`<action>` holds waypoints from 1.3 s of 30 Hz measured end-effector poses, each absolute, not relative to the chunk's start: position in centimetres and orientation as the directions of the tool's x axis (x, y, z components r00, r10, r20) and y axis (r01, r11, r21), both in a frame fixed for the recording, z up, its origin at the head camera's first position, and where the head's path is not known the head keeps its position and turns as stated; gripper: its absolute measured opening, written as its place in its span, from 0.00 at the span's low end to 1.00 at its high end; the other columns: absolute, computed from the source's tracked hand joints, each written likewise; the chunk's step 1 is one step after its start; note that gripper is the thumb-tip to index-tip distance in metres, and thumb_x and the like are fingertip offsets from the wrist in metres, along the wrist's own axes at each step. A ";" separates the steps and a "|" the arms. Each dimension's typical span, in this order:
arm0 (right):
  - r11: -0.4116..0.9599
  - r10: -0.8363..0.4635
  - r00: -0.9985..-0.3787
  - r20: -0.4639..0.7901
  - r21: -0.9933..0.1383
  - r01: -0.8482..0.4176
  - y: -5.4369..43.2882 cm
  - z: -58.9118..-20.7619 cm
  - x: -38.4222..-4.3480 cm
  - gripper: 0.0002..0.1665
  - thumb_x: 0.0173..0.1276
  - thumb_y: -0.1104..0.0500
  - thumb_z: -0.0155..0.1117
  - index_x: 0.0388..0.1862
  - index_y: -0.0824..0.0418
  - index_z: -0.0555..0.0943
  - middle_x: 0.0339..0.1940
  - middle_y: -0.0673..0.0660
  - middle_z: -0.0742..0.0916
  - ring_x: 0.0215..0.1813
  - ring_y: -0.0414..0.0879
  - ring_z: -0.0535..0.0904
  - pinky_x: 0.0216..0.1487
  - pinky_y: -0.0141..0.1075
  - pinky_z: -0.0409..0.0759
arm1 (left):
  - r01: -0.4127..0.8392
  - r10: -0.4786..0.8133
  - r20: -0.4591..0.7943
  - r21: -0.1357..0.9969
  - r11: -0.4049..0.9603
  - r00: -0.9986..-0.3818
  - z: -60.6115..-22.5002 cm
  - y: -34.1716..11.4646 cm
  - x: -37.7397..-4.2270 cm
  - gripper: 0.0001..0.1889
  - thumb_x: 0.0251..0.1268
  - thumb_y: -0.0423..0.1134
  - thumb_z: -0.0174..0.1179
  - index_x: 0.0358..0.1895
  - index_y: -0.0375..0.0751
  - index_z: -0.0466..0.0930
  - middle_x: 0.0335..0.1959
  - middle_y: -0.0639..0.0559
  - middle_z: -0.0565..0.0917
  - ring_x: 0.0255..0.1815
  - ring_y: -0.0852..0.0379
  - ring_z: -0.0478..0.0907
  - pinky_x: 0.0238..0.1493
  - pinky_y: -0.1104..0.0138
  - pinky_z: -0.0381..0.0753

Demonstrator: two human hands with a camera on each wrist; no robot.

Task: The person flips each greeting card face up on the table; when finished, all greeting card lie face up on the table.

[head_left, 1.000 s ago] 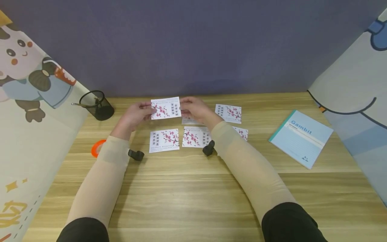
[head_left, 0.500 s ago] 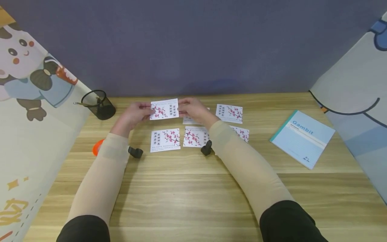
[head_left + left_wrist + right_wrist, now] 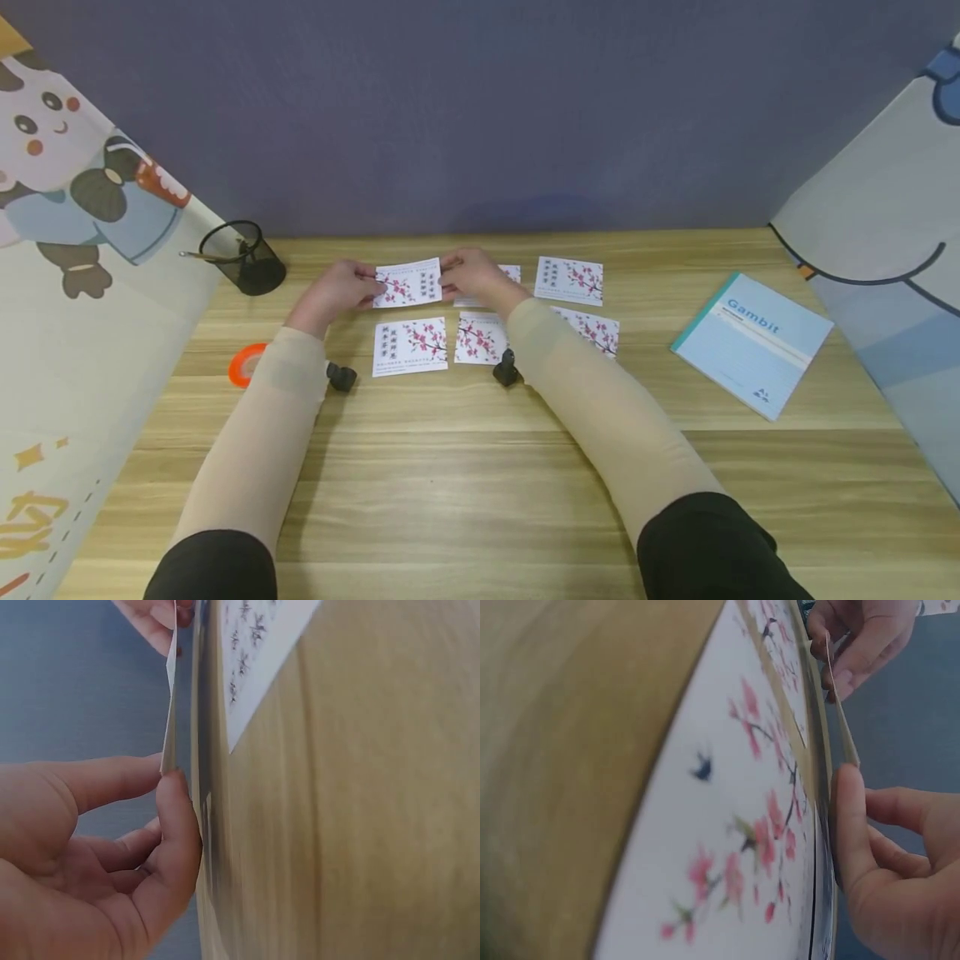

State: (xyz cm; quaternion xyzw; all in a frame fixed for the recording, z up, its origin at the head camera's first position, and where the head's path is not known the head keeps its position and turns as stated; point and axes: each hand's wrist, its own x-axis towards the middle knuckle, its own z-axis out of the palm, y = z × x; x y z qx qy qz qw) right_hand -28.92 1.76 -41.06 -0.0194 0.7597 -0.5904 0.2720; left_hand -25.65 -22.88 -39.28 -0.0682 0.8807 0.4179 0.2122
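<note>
A white card (image 3: 408, 283) printed with pink blossom and dark characters is held level between both hands, just over the back left of the wooden table. My left hand (image 3: 339, 293) pinches its left edge between thumb and fingers, and my right hand (image 3: 476, 277) pinches the right edge. Both wrist views show the card edge-on, slightly bent, raised off the wood. In front of it lies another blossom card (image 3: 409, 347). A second front card (image 3: 480, 337) and a back card (image 3: 510, 273) are partly covered by my right hand and arm.
Further right lie a back card (image 3: 569, 281) and a front card (image 3: 596, 333), the latter partly under the right forearm. A light blue notebook (image 3: 752, 345) rests at the right. At left stand a black mesh pen cup (image 3: 257, 265) and an orange tape roll (image 3: 244, 365).
Both hands have lowered the held card toward the table and slightly nearer the front card. Their pinch on its two edges stays the same. The other cards have not moved.
</note>
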 end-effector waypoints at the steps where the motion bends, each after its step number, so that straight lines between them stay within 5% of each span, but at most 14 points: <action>1: 0.314 -0.346 -0.852 -0.392 -0.904 0.289 1.7 -41.0 -28.9 0.31 0.77 0.69 0.64 0.77 0.66 0.72 0.67 0.66 0.84 0.43 0.46 0.86 0.50 0.33 0.91 | -0.304 0.048 -0.438 0.696 0.651 -0.898 -39.3 -22.8 -25.6 0.31 0.81 0.40 0.60 0.79 0.29 0.65 0.64 0.39 0.79 0.42 0.63 0.78 0.45 0.74 0.83; 20: 0.525 -0.301 -0.874 -0.381 -0.831 0.182 0.4 -40.0 -27.8 0.34 0.75 0.69 0.65 0.78 0.71 0.69 0.48 0.65 0.89 0.32 0.45 0.86 0.43 0.33 0.92 | -0.278 -0.005 -0.415 0.601 0.749 -0.910 -39.0 -21.9 -25.2 0.30 0.79 0.41 0.63 0.75 0.29 0.69 0.65 0.36 0.79 0.48 0.54 0.82 0.53 0.65 0.86; 32: 0.574 -0.322 -0.860 -0.396 -0.804 0.156 0.2 -39.6 -27.5 0.37 0.75 0.67 0.64 0.80 0.71 0.66 0.39 0.62 0.87 0.32 0.47 0.86 0.42 0.35 0.92 | -0.294 -0.028 -0.417 0.591 0.751 -0.908 -39.0 -21.8 -25.0 0.29 0.77 0.40 0.64 0.74 0.29 0.69 0.62 0.36 0.79 0.41 0.58 0.82 0.45 0.70 0.86; 36: 0.599 -0.333 -0.857 -0.393 -0.790 0.130 0.3 -39.6 -27.4 0.34 0.78 0.63 0.64 0.79 0.69 0.68 0.37 0.60 0.87 0.32 0.46 0.85 0.44 0.34 0.91 | -0.297 -0.028 -0.419 0.593 0.748 -0.907 -39.1 -21.9 -25.0 0.28 0.78 0.40 0.63 0.73 0.30 0.69 0.58 0.38 0.80 0.38 0.60 0.81 0.43 0.71 0.85; 39: 0.624 -0.338 -0.860 -0.381 -0.775 0.098 0.3 -39.5 -27.4 0.21 0.80 0.59 0.63 0.66 0.67 0.77 0.34 0.57 0.85 0.32 0.46 0.85 0.44 0.35 0.90 | -0.295 -0.027 -0.418 0.593 0.749 -0.908 -39.1 -21.8 -25.1 0.27 0.78 0.40 0.63 0.71 0.30 0.71 0.54 0.40 0.80 0.36 0.61 0.80 0.42 0.71 0.84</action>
